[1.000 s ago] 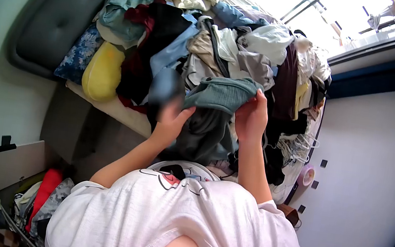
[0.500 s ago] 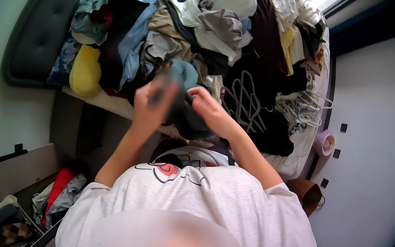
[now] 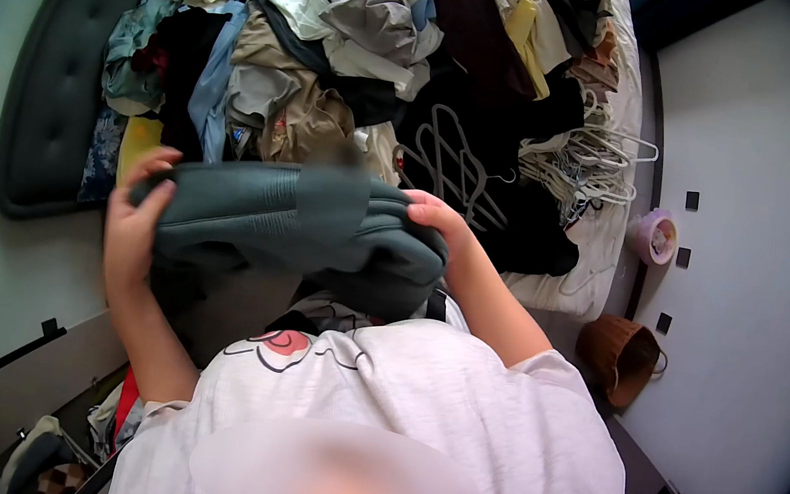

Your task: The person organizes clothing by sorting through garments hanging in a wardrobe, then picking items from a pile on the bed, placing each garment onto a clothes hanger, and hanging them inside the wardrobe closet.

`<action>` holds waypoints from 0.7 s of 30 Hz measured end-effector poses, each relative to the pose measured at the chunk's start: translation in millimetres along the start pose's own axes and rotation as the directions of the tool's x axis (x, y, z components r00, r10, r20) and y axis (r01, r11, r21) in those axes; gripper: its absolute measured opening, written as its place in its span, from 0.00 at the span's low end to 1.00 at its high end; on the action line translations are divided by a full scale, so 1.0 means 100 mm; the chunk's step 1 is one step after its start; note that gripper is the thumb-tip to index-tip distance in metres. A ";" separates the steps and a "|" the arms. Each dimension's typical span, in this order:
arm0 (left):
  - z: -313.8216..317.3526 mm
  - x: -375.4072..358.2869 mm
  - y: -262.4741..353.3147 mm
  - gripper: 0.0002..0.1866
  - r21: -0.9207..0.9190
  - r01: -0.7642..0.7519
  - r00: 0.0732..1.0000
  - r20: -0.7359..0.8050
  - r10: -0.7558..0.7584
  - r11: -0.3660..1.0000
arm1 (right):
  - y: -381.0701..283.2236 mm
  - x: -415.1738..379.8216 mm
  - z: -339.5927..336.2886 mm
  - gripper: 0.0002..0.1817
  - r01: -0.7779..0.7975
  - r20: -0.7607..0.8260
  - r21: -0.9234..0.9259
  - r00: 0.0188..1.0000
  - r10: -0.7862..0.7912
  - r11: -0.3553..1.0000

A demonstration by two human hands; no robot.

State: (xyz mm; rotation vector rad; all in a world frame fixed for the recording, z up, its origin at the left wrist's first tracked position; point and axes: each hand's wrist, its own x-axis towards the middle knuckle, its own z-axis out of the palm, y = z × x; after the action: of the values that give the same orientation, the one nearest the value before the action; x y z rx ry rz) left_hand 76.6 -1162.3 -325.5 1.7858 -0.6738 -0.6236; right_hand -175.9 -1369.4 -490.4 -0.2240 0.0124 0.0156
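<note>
A folded dark green garment with stitched, ribbed panels stretches between my two hands in front of my chest; its exact kind I cannot make out. My left hand grips its left end, thumb on the near side. At the other end, the fingers of my right hand are closed on the upper edge. Part of the garment's middle is blurred, and its lower folds hang over my lap. Just beyond it lie a brown garment and grey hangers on the bed.
Heaped clothes cover much of the bed, beside a padded headboard. White hangers are piled near its right edge. A wicker basket and a pink bin stand at right. An open drawer holds clothes at lower left.
My hands have moved apart, the left one outward to the left. The green garment, bunched between them before, is now spread sideways. My view has shifted somewhat.
</note>
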 end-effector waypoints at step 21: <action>0.31 -0.04 -1.81 0.12 0.740 0.043 0.981 -0.158 0.110 0.671 | 0.15 -0.80 -4.52 0.24 -0.597 -0.766 -0.470 -0.091 -0.636 0.651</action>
State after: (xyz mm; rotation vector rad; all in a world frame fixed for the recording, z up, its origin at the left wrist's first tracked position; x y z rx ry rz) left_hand 78.2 -1132.2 -506.4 2.5479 -0.9047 -0.1175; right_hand -260.5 -1455.8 -933.1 -1.1735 1.7885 -0.2305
